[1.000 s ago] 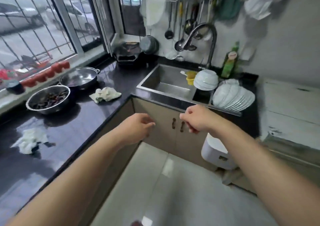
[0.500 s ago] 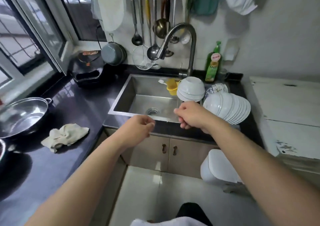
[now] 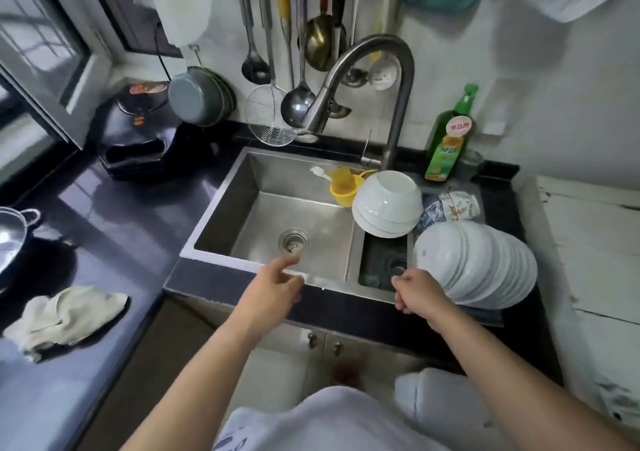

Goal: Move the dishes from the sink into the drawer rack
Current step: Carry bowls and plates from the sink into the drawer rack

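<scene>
**Reaching toward a sink still full of dishes**

Nothing appears moved yet — every dish sits at the sink, and no drawer rack shows in view, so the whole job seems to lie ahead.

A dark, glossy stone surface [image 3: 114, 222] wraps a brushed steel sink [image 3: 242, 191], a rectangular basin with a round drain. At its right end a fanned row of smooth white plates [image 3: 478, 263] leans on edge over a small dark side basin. Just behind them, a stack of white bowls [image 3: 388, 205] rests upside down, domed and shiny. A patterned bowl [image 3: 450, 206] lies tipped behind the plates.

The left hand [image 3: 273, 288] hovers over the sink's front rim, forefinger extended, holding nothing. The right hand [image 3: 417, 293] hangs just beside the plates, fingers loosely curled, empty. A crumpled pale cloth [image 3: 65, 315] lies far left.
</scene>
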Motion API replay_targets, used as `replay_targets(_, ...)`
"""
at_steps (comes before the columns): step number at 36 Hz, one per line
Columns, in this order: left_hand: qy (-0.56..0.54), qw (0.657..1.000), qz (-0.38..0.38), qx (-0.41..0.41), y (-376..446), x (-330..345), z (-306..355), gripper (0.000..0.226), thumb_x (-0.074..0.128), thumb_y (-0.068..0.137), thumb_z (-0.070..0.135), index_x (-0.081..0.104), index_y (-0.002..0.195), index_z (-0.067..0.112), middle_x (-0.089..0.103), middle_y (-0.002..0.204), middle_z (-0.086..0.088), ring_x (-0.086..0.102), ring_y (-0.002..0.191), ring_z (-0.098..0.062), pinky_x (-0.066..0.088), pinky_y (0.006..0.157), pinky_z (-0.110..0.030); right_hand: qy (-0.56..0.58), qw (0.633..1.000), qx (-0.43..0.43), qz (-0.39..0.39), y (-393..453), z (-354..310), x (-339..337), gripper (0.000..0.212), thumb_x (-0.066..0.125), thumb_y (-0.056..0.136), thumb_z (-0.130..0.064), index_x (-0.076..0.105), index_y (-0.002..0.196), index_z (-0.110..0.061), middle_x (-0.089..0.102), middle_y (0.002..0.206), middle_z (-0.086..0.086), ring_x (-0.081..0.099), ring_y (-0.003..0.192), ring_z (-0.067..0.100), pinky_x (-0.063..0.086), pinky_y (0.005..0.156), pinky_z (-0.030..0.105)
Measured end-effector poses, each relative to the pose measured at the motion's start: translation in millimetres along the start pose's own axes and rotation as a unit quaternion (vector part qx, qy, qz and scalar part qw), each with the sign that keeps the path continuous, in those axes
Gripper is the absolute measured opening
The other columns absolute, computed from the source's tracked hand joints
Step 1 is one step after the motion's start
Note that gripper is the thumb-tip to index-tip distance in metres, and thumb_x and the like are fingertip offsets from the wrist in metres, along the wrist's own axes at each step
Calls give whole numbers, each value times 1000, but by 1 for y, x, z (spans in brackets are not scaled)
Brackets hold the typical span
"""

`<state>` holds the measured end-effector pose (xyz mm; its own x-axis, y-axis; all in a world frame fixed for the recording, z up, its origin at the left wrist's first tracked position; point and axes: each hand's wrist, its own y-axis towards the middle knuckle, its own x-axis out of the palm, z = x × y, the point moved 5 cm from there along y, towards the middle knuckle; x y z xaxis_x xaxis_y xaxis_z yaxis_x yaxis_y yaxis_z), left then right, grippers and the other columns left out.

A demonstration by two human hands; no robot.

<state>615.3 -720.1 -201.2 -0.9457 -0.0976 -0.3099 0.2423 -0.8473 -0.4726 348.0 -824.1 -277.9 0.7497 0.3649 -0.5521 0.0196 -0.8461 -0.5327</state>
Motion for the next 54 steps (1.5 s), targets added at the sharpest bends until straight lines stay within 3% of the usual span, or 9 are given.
replay_targets(3, -17, 999, 5, -35, 20, 16, 1, 43, 62, 89, 28, 57, 131, 35, 71, 87, 3, 70, 75, -15, 55, 79, -39, -68, 997, -36, -10, 31, -14, -3, 18, 55, 98, -25, 61, 84, -16, 72, 81, 5, 71, 74, 24, 61, 78, 45)
replay_targets(8, -28, 997, 32, -63, 46, 20, 13, 40, 61, 94, 24, 59, 132, 37, 73, 101, -4, 74, 83, -16, 55, 94, -44, -219, 956, -156, 120, 85, -65, -43, 9, 54, 99, -17, 59, 106, -17, 63, 109, 5, 61, 94, 29, 52, 77, 39)
replay_targets(11, -51, 995, 33, -74, 54, 20, 18, 38, 58, 98, 16, 59, 131, 35, 71, 110, -11, 71, 81, -16, 56, 86, -39, -320, 906, -219, 169, 116, -80, -60, 44, 64, 92, -15, 50, 133, -10, 49, 133, 14, 51, 117, 36, 51, 90, 46)
replay_targets(14, -58, 994, 32, -83, 64, 21, 22, 36, 58, 98, 14, 59, 131, 31, 70, 112, -12, 71, 82, -16, 56, 85, -35, -432, 860, -238, 126, 143, -81, -61, 87, 77, 84, -27, 29, 155, -11, 30, 151, 14, 32, 137, 37, 45, 103, 50)
replay_targets(17, -57, 994, 29, -92, 72, 18, 23, 48, 65, 84, 25, 61, 132, 23, 71, 108, -12, 74, 87, -23, 56, 90, -42, -478, 834, -254, 103, 157, -78, -55, 99, 82, 79, -31, 24, 156, -8, 26, 154, 12, 24, 141, 35, 47, 103, 52)
replay_targets(22, -76, 991, 41, -100, 83, 18, 18, 29, 56, 101, 13, 63, 128, 21, 72, 111, -12, 73, 98, -33, 57, 92, -45, -489, 809, -295, 143, 166, -81, -53, 80, 81, 74, -18, 43, 144, -1, 48, 137, 15, 42, 125, 36, 52, 95, 47)
replay_targets(39, -85, 990, 63, -88, 91, 34, 30, 24, 55, 102, 14, 70, 118, 23, 75, 102, -4, 72, 77, -17, 58, 77, -29, -441, 780, -415, 158, 166, -77, -70, 83, 90, 67, -22, 51, 135, 5, 52, 119, 18, 47, 114, 35, 57, 81, 45)
replay_targets(49, -76, 992, 72, -65, 100, 41, 39, 26, 52, 101, 11, 73, 110, 23, 78, 93, 0, 75, 84, -25, 59, 78, -34, -358, 790, -459, 192, 140, -70, -104, 79, 86, 74, -22, 47, 138, 2, 45, 129, 17, 46, 127, 38, 60, 84, 53)
replay_targets(54, -113, 989, 71, -59, 106, 41, 47, 26, 50, 102, 10, 74, 108, 17, 77, 97, -7, 75, 83, -24, 57, 79, -35, -280, 788, -501, 221, 96, -72, -116, 77, 89, 72, -21, 54, 135, 7, 50, 128, 20, 52, 124, 37, 49, 107, 45)
